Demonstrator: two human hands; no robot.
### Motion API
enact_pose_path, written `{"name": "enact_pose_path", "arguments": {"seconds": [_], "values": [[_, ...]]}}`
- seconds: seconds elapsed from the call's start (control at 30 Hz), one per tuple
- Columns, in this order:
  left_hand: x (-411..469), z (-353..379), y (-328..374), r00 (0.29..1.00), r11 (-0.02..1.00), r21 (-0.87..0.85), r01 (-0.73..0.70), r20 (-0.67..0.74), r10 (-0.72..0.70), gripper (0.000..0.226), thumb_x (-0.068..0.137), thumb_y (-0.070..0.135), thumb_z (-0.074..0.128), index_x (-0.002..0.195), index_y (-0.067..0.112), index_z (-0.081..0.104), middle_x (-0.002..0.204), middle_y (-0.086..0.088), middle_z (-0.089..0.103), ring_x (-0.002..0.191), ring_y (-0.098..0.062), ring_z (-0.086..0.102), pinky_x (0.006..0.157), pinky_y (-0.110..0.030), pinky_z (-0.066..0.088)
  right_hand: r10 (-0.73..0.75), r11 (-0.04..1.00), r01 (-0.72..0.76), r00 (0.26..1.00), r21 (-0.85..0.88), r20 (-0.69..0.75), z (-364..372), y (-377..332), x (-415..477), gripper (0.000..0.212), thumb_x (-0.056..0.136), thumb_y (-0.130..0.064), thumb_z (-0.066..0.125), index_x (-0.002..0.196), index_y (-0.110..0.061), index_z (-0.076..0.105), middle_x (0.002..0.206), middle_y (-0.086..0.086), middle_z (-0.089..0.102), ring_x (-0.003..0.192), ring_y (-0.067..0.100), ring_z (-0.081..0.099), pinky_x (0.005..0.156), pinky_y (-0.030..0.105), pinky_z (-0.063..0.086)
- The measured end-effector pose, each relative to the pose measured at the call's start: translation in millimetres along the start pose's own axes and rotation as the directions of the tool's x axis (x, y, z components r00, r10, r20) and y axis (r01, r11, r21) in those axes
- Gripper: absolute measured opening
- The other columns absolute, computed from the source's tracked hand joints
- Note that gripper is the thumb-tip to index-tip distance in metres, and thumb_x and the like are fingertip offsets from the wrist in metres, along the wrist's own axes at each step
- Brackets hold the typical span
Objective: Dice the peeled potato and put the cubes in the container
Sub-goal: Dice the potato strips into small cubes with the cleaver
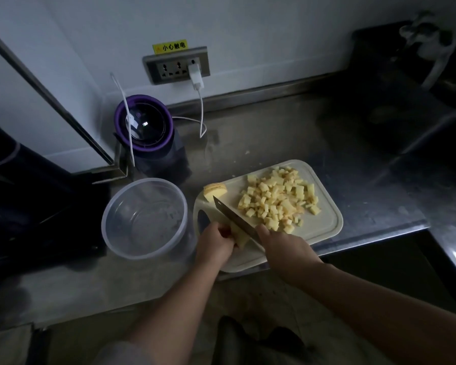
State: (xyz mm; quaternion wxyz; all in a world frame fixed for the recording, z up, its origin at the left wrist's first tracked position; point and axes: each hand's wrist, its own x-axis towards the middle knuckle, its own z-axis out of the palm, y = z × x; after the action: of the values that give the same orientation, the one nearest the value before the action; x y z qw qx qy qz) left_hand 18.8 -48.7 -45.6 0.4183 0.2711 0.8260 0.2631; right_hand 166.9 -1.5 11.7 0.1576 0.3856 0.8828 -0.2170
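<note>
A pale cutting board lies on the steel counter. A heap of potato cubes covers its far right half. A sliced potato chunk rests at the board's far left corner. My left hand presses a potato piece onto the board's near left part. My right hand grips a knife, its blade lying against that piece, tip pointing away to the left. A clear round plastic container stands left of the board, with nothing visible inside.
A purple-rimmed appliance stands behind the container, with a white cable running to a wall socket. A dark sink lies at the far right. The counter's front edge runs just beneath the board.
</note>
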Motion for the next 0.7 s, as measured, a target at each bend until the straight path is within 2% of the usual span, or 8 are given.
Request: {"name": "enact_pose_path", "arguments": {"seconds": [0.2,0.37,0.57,0.7], "values": [[-6.9,-1.0,2.5,1.0,1.0,0.005,-0.013,-0.025,0.013,0.03,0.09,0.031,0.064,0.116,0.016,0.059,0.112,0.001,0.065,0.105,-0.018,0.059,0.081,-0.029,0.044,0.019,1.0,-0.019,0.999,0.0,-0.047,-5.8,0.5,-13.5,0.052,0.099,-0.014,0.047,0.145,-0.021,0.023,0.082,-0.005,0.041,0.076,0.012,0.054,0.063,0.024,0.046],[-10.0,0.7,-1.9,0.999,1.0,-0.022,-0.006,-0.047,0.005,0.033,0.088,0.032,0.065,0.117,0.018,0.061,0.115,0.0,0.065,0.108,-0.019,0.059,0.081,-0.028,0.044,0.008,1.0,-0.008,1.0,-0.008,-0.026,-3.6,-1.7,-22.6,0.045,0.099,-0.013,0.048,0.139,-0.023,0.029,0.102,0.0,0.057,0.084,0.014,0.061,0.073,0.028,0.055],[-11.6,1.3,-0.7,0.998,0.999,-0.034,-0.003,-0.063,0.001,0.029,0.089,0.028,0.065,0.115,0.018,0.061,0.115,0.0,0.065,0.11,-0.019,0.058,0.082,-0.027,0.042,0.014,1.0,-0.015,0.999,-0.025,-0.034,4.2,-3.2,-20.8,0.046,0.096,-0.012,0.051,0.136,-0.021,0.031,0.105,0.001,0.059,0.079,0.014,0.061,0.067,0.026,0.054],[-10.3,1.6,-0.3,0.997,0.999,-0.036,-0.009,-0.076,0.006,0.028,0.088,0.025,0.066,0.114,0.015,0.062,0.115,-0.002,0.066,0.109,-0.02,0.058,0.081,-0.026,0.04,0.006,1.0,-0.007,1.0,-0.03,-0.024,5.5,-1.9,-19.3,0.045,0.097,-0.012,0.051,0.137,-0.021,0.031,0.104,0.002,0.059,0.08,0.015,0.062,0.07,0.029,0.056]]}}
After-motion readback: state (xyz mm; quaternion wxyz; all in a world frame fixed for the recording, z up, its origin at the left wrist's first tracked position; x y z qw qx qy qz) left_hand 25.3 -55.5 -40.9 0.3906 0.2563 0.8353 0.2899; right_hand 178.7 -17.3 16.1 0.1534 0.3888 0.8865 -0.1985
